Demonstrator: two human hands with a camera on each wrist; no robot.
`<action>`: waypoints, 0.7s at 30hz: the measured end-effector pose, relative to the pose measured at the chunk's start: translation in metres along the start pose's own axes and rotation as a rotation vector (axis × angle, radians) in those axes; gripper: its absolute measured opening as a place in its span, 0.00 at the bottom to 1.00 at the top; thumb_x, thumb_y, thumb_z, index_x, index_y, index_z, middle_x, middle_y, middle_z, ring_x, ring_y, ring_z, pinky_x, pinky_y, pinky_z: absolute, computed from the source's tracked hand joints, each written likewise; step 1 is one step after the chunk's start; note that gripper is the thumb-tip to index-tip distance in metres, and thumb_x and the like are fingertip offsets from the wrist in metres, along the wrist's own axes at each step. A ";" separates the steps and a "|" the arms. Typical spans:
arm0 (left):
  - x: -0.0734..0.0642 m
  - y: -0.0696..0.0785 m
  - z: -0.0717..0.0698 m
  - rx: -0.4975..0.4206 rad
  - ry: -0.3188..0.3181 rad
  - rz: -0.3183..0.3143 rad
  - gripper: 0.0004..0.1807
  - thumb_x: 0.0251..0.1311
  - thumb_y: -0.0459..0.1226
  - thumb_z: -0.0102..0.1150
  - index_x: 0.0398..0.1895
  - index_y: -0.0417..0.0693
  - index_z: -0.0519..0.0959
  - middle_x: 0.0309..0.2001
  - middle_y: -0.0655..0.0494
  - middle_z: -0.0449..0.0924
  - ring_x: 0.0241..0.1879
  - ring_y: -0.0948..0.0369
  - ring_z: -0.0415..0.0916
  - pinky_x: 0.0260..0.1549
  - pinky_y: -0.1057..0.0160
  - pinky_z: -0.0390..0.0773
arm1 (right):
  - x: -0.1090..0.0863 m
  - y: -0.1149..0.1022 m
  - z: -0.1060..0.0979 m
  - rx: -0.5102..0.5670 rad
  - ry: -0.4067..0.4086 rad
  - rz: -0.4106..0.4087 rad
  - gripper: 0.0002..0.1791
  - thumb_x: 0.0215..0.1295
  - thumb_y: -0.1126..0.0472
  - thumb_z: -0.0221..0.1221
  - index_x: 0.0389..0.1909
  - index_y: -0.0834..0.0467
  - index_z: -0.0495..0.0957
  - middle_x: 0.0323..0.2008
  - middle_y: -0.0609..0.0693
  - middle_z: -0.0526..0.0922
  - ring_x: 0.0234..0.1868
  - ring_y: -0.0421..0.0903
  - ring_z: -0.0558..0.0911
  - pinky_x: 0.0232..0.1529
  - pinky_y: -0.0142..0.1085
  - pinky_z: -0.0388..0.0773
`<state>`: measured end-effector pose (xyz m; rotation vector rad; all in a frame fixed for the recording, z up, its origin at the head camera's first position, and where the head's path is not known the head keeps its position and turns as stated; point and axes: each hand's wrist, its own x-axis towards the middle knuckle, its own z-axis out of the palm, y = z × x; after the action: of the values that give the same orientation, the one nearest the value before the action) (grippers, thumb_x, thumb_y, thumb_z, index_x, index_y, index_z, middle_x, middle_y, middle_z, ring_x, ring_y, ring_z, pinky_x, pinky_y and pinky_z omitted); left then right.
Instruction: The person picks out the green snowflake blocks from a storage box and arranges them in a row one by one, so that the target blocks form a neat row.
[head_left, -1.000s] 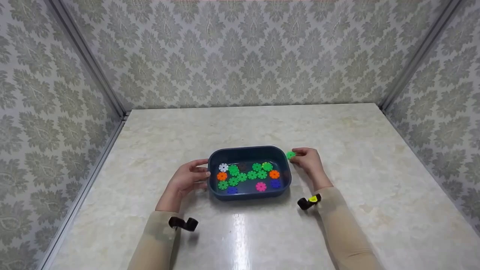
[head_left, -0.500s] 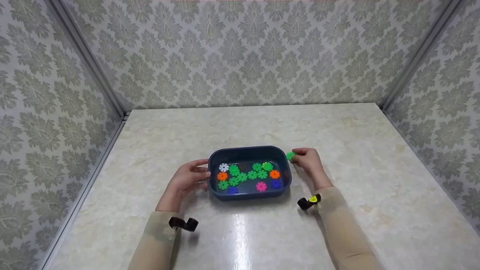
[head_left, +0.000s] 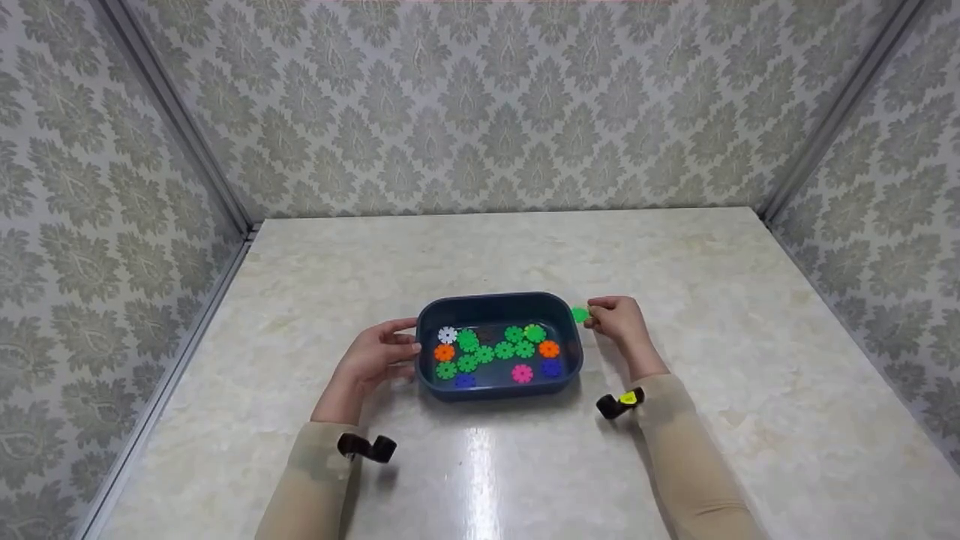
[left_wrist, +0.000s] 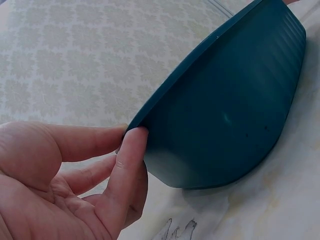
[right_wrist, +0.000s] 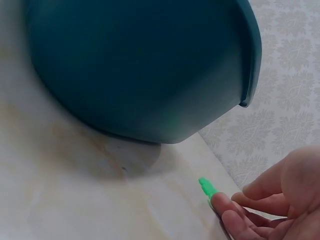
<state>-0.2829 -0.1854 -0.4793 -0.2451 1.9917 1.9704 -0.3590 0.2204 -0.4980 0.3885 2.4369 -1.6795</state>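
Observation:
A dark blue plastic tub (head_left: 499, 391) sits in front of me with several notched, flower-shaped plastic discs in it. My left hand (head_left: 375, 356) holds the tub's left rim, the thumb at the edge and the fingertips against the outer wall, as the left wrist view shows. Just off the right end of the tub, my right hand (head_left: 619, 322) pinches a green notched disc (head_left: 580, 314) between thumb and fingers. In the right wrist view that green disc (right_wrist: 206, 186) appears nearly edge-on, low beside the tub wall (right_wrist: 125, 75).
Inside the tub lie mostly green discs (head_left: 484, 354), along with orange (head_left: 549, 349), pink (head_left: 522, 373), blue (head_left: 551, 367) and white (head_left: 447, 334) ones. The marbled table (head_left: 480, 251) meets patterned walls (head_left: 480, 112) at the back and sides.
The green disc in my right hand has tilted and dipped slightly, and the right fingers have shifted a little to the right. The left hand and the tub have stayed put.

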 end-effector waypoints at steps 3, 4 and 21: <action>0.000 0.000 0.000 -0.001 -0.001 -0.003 0.32 0.67 0.27 0.62 0.74 0.47 0.70 0.47 0.51 0.77 0.38 0.62 0.81 0.32 0.64 0.87 | 0.000 0.000 -0.001 -0.008 0.002 0.013 0.22 0.76 0.64 0.51 0.67 0.65 0.76 0.61 0.65 0.81 0.32 0.35 0.85 0.36 0.24 0.81; 0.000 0.000 0.000 0.000 0.000 -0.005 0.32 0.67 0.27 0.62 0.74 0.47 0.70 0.47 0.51 0.77 0.38 0.62 0.81 0.33 0.64 0.87 | 0.000 -0.001 -0.001 -0.008 0.002 0.020 0.22 0.76 0.63 0.51 0.67 0.64 0.76 0.61 0.64 0.81 0.32 0.35 0.85 0.36 0.25 0.81; 0.001 -0.001 0.000 0.004 0.006 -0.002 0.32 0.66 0.27 0.63 0.73 0.47 0.70 0.47 0.51 0.78 0.37 0.62 0.80 0.32 0.64 0.86 | -0.012 -0.018 -0.004 0.092 0.011 -0.060 0.21 0.77 0.61 0.56 0.67 0.62 0.77 0.62 0.63 0.81 0.36 0.33 0.85 0.40 0.23 0.82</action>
<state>-0.2834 -0.1854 -0.4802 -0.2529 1.9980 1.9667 -0.3526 0.2168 -0.4771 0.3408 2.4080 -1.8243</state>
